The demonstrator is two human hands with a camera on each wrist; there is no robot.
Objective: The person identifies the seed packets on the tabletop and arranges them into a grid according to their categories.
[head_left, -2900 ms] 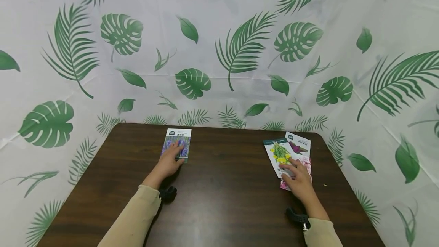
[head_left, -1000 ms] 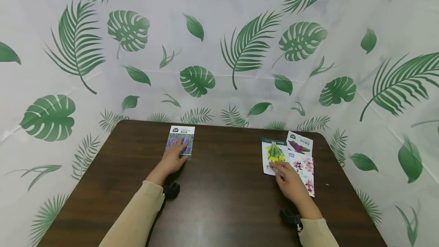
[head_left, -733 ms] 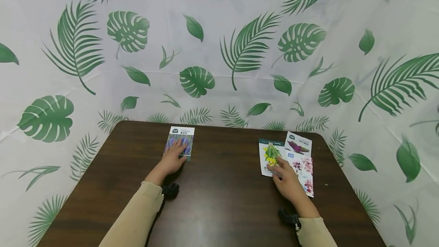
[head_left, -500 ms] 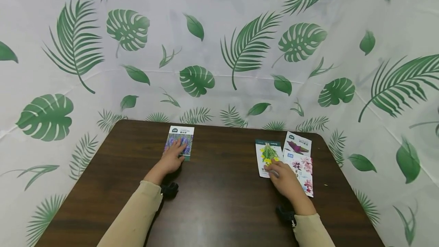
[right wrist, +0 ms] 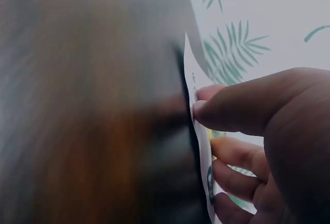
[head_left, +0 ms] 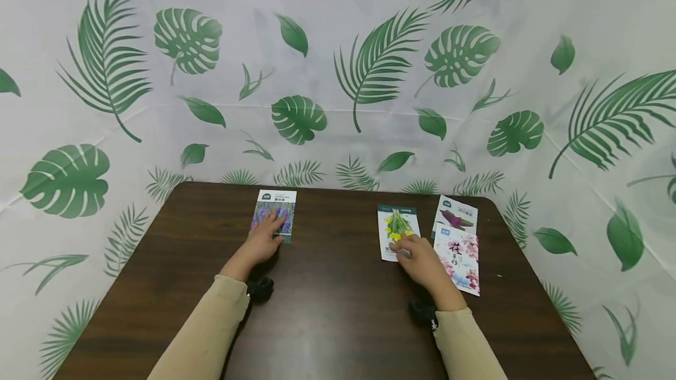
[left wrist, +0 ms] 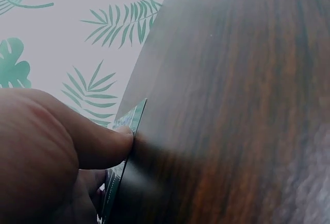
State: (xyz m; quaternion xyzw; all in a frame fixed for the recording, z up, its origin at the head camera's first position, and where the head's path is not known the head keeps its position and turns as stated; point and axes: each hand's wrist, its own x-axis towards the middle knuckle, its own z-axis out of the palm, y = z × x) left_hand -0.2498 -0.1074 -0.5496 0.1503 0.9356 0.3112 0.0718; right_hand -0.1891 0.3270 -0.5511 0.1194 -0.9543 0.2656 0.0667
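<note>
- purple-flower packet (head_left: 277, 216): parked near the back of the table (head_left: 327, 274), left of centre, touched by the left hand (head_left: 262, 243), fingers spread
- yellow-flower packet (head_left: 396, 228): right of centre, touched on its face by the right hand (head_left: 421, 261), fingers loosely spread
- purple-leaf packet (head_left: 455, 214): partly covered by pink-blossom packet (head_left: 459, 260)

You're in a makeshift, screened-off workspace: white leaf-print fabric (head_left: 317, 75) hangs behind and beside your wood-grain table (head_left: 327, 292).
</note>
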